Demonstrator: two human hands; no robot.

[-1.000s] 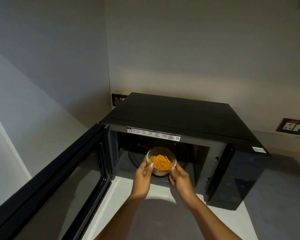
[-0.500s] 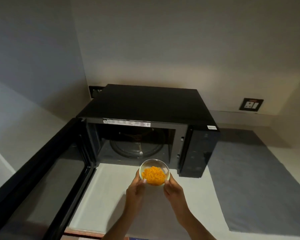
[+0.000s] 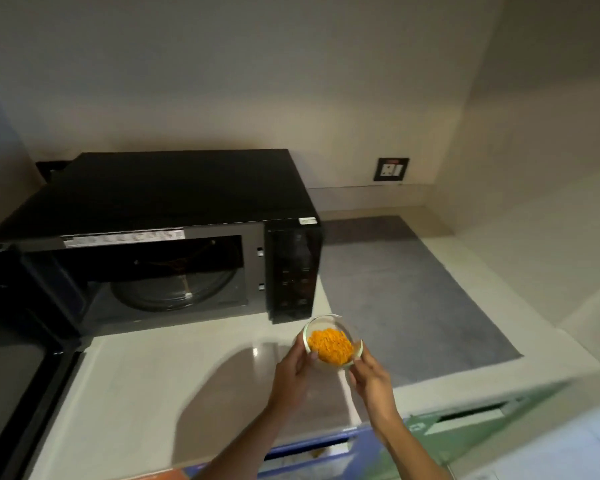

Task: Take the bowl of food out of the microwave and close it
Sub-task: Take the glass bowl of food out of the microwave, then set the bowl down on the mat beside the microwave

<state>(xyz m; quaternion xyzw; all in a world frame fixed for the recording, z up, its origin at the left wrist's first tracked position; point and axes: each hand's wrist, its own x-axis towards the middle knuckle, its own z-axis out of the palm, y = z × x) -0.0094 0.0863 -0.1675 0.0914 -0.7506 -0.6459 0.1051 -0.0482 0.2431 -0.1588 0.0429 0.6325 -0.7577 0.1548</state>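
Note:
A small clear glass bowl [image 3: 331, 341] of orange shredded food hangs above the white counter, just in front of the microwave's control panel. My left hand [image 3: 291, 370] grips its left side and my right hand [image 3: 369, 377] grips its right side. The black microwave [image 3: 174, 188] stands at the back left with its cavity showing an empty glass turntable [image 3: 174, 289]. Its door [image 3: 18, 372] is swung wide open to the left, reaching the frame's left edge.
The white counter [image 3: 146, 386] stretches in front of the microwave. A grey mat [image 3: 406, 299] covers the counter to the right. A wall socket [image 3: 392, 169] sits on the back wall. Walls close in at left and right. Blue and green drawer fronts run below the counter edge.
Both hands have carried the bowl out of the microwave cavity and to the right, now past the control panel. The view has shifted right with it. The door stays open.

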